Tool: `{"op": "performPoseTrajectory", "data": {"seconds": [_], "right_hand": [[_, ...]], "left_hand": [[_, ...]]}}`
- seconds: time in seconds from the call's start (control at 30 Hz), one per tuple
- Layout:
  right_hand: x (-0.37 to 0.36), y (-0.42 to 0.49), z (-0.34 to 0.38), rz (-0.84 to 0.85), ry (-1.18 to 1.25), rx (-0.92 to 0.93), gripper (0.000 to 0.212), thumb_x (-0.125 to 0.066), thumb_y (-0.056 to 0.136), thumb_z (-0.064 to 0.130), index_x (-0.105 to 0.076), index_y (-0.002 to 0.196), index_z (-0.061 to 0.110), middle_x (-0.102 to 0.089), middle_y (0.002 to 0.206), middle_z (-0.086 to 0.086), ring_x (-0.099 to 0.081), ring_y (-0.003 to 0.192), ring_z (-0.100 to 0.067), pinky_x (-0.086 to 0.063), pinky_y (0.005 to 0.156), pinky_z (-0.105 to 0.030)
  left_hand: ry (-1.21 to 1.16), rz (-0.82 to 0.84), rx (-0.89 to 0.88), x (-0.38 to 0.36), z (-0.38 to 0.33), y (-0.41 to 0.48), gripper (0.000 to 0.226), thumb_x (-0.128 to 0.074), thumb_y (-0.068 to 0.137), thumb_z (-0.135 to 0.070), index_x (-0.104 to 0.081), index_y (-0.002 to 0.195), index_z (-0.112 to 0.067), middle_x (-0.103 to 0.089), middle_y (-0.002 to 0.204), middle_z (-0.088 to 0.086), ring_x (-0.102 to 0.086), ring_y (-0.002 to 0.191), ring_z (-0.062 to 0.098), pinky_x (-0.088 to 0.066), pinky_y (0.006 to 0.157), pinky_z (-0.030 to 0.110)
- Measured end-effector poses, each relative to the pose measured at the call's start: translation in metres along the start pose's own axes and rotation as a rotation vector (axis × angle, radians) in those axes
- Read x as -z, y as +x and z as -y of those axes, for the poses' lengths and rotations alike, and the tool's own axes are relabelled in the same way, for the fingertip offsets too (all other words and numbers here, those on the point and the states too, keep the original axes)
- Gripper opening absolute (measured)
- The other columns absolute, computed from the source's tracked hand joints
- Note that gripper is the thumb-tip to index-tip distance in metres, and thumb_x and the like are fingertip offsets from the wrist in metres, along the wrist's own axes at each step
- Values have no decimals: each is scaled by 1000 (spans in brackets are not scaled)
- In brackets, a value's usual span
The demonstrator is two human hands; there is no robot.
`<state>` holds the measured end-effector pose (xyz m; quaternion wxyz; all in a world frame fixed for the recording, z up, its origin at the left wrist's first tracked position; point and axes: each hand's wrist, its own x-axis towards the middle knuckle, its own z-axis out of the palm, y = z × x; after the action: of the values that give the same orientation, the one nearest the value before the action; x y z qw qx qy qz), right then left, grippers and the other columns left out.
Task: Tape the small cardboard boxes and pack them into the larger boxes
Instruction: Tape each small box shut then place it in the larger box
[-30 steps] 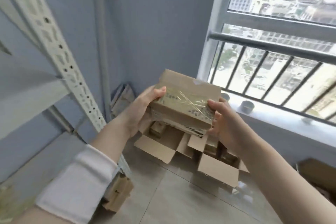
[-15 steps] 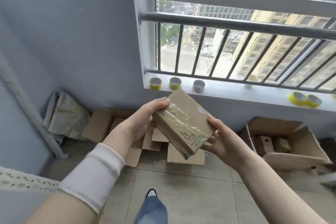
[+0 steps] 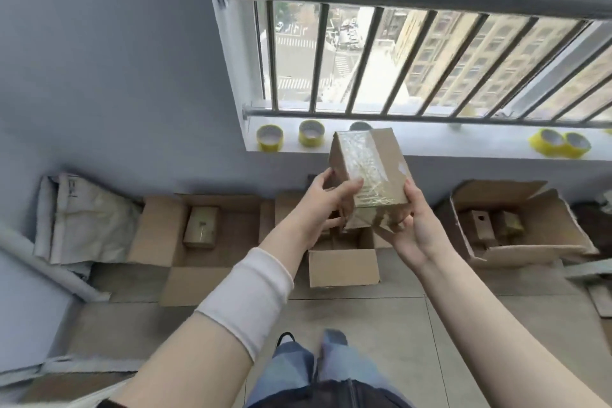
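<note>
A small cardboard box (image 3: 381, 166) wrapped with shiny clear tape is held upright in front of me, above the floor. My left hand (image 3: 326, 205) grips its left side and my right hand (image 3: 410, 225) supports its lower right corner. Below it on the floor stands an open larger box (image 3: 342, 267), its inside mostly hidden by my hands. A second open larger box (image 3: 165, 225) to the left holds one taped small box (image 3: 201, 227). A third larger box (image 3: 530, 252) at the right holds a few small boxes.
Yellow tape rolls (image 3: 270, 137) stand on the windowsill, two at the left and two more yellow rolls (image 3: 559, 142) at the right. Folded flat packaging (image 3: 89, 219) leans against the blue wall at left. Window bars (image 3: 364, 56) rise behind. My legs (image 3: 318, 361) are on grey tiles.
My view has swung from the shelf corner toward the window and down. The small box has turned upright in my hands and now sits over the middle open box.
</note>
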<state>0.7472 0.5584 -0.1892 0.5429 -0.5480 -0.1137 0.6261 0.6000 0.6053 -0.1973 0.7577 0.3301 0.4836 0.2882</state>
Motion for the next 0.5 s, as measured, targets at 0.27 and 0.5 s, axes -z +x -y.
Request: {"op": "performPoseTrajectory", "data": {"seconds": [0.27, 0.5], "right_hand": [[-12, 73, 68, 42, -70, 93, 15, -53, 93, 26, -66, 101, 27, -73, 94, 6, -67, 94, -11, -53, 83, -26], [2, 154, 71, 22, -220, 46, 30, -50, 96, 20, -53, 126, 20, -67, 105, 5, -63, 96, -12, -46, 89, -27]], "left_hand": [[92, -45, -141, -8, -85, 82, 75, -68, 83, -24, -27, 145, -23, -56, 130, 9, -58, 113, 22, -48, 95, 39], [-27, -108, -128, -14, -70, 153, 49, -65, 86, -22, -44, 130, -24, -64, 114, -1, -65, 91, 5, -53, 82, 26]]}}
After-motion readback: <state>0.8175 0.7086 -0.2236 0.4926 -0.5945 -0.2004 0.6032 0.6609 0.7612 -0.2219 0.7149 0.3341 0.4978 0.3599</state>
